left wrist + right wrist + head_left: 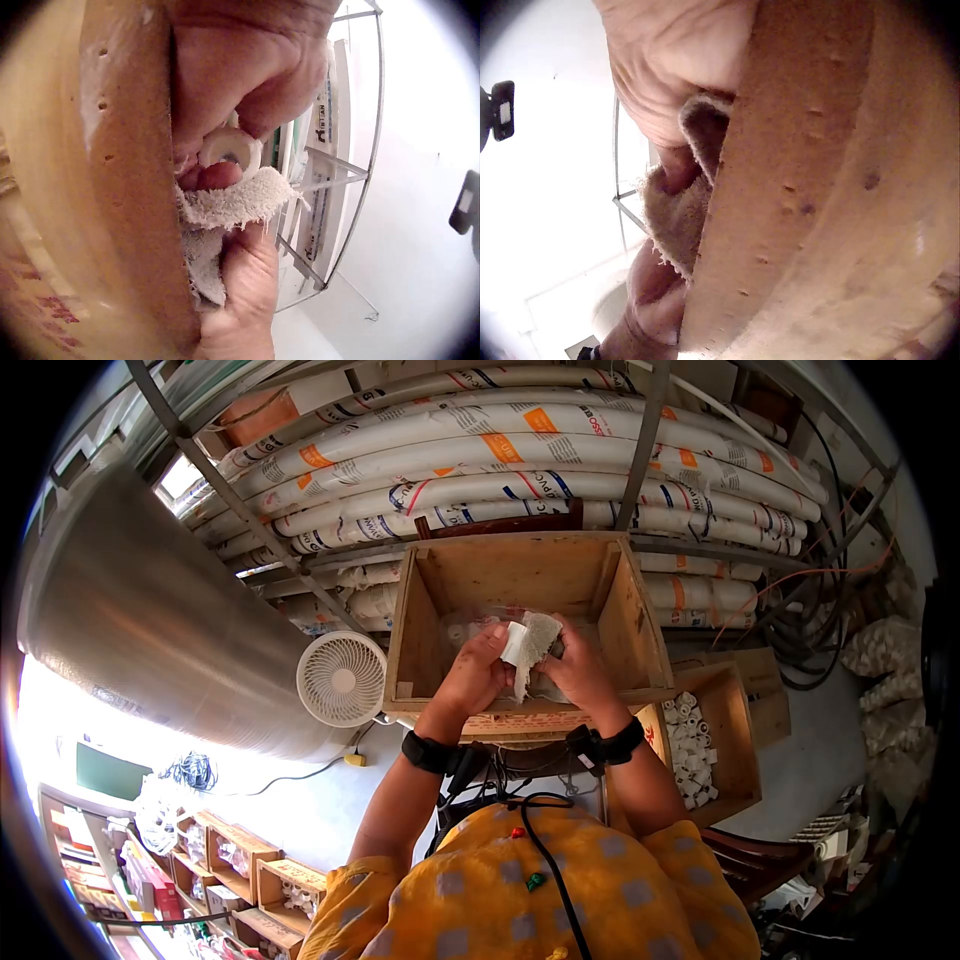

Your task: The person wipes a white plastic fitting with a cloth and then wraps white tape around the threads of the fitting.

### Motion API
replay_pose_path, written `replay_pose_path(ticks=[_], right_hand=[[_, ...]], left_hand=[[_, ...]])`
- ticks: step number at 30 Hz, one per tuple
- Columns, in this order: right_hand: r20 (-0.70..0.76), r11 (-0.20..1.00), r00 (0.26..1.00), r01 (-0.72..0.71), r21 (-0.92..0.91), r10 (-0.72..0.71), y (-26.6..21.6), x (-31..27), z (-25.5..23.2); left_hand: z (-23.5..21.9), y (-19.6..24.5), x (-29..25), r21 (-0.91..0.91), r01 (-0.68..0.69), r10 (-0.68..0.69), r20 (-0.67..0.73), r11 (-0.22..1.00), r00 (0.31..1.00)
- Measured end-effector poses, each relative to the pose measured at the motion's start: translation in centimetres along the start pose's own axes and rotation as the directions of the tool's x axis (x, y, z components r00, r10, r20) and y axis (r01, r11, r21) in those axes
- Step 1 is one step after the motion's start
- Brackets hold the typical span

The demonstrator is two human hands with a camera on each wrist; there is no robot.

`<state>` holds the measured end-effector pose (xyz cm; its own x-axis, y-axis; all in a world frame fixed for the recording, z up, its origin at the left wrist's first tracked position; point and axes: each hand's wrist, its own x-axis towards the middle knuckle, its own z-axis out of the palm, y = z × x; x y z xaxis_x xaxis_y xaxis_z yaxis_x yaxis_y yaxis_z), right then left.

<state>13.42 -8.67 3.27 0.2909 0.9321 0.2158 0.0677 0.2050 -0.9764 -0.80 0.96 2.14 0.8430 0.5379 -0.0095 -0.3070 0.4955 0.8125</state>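
Above the near side of an open wooden box [520, 550], two hands meet. The left hand [478, 672] grips a white plastic piece [516, 644], which shows a round, ring-like end [241, 150] in the left wrist view. In the right hand [578, 665] is a frayed, greyish cloth [541, 632], its fingers curled round it, the cloth lying against the white piece. The cloth [676, 217] also shows beside the box wall in the right wrist view. The box edge hides part of both hands in the wrist views.
Long wrapped white pipes [450, 455] lie on a metal rack behind the box. A white fan [342, 678] stands at the box's left. Right of it, a wooden crate [738, 745] holds white fittings [690, 750]. More small crates [235, 855] sit at lower left.
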Motion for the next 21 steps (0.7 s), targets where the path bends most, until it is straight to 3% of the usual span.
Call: replay_pose_path(ticks=[3, 9, 10, 13, 16, 21], right_hand=[[0.030, 0.999, 0.999, 0.039, 0.023, -0.040, 0.7, 0.2, 0.0], [-0.014, 0.999, 0.999, 0.033, 0.005, -0.033, 1.1, 0.1, -0.3], [-0.025, 0.999, 0.999, 0.035, -0.012, -0.035, 1.4, 0.2, -0.5], [-0.111, 0.988, 0.994, 0.006, 0.156, 0.012, 2.5, 0.2, -0.8], [-0.055, 0.993, 0.998, -0.027, 0.118, 0.033, 2.0, 0.2, -1.0], [0.027, 0.997, 0.997, 0.066, 0.028, -0.067, 1.3, 0.2, -0.1]], left_hand=[[-0.2, 0.4, -0.2, 0.107, -0.014, 0.006, 0.071, 0.994, 0.997], [1.8, 0.6, -0.4, 0.184, -0.063, 0.053, 0.060, 0.981, 0.997], [1.7, 0.6, -0.5, 0.162, -0.053, 0.043, 0.069, 0.985, 0.997], [1.6, 0.7, -0.5, 0.081, -0.021, 0.015, 0.068, 0.996, 0.998], [1.1, 0.8, -0.5, -0.019, 0.008, -0.007, 0.042, 1.000, 0.999], [0.7, 0.6, -0.5, -0.091, 0.001, 0.007, 0.084, 0.996, 0.996]])
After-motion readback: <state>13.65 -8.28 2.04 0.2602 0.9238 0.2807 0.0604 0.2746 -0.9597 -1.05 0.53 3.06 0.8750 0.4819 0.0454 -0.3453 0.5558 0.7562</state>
